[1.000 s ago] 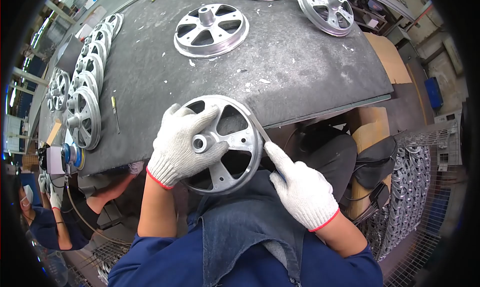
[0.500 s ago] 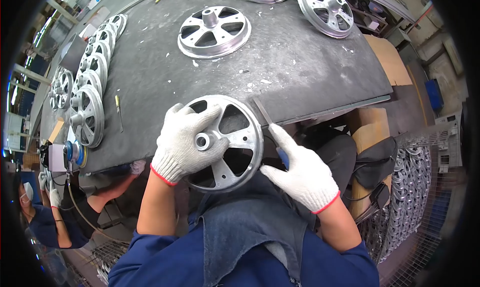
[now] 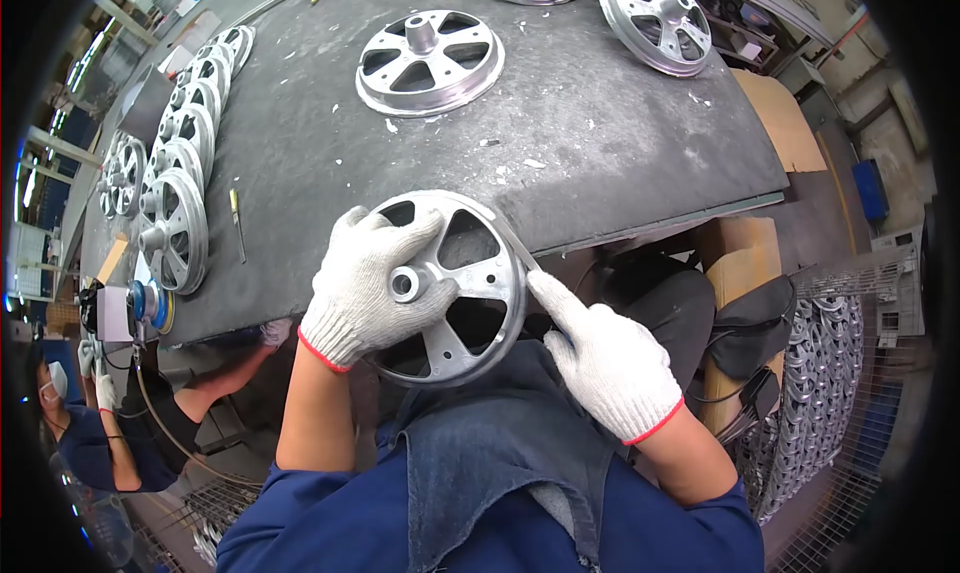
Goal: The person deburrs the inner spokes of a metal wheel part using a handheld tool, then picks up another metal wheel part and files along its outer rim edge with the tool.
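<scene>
A spoked metal wheel [image 3: 478, 277] is tilted at the table's front edge. My left hand [image 3: 372, 278], in a white glove with a red cuff, is wrapped over its left side, fingers around the hub. My right hand [image 3: 610, 363], gloved the same way, is closed on a flat metal tool [image 3: 517, 245], index finger stretched along it. The tool's blade lies along the wheel's upper right rim; its handle is hidden in my palm. Another wheel [image 3: 430, 63] lies flat, hub up, farther back on the table.
Wheels [image 3: 180, 228] stand in a leaning row on the left of the dark table [image 3: 300, 173], near a thin tool [image 3: 237, 223]. More wheels [image 3: 655, 23] lie at the back right. A co-worker [image 3: 100, 423] is at lower left. A wire cage [image 3: 815, 403] holds metal parts at right.
The tool in my right hand swung away from the wheel's rim half a second ago, and now it lies against the rim again. My left hand keeps its hold on the wheel.
</scene>
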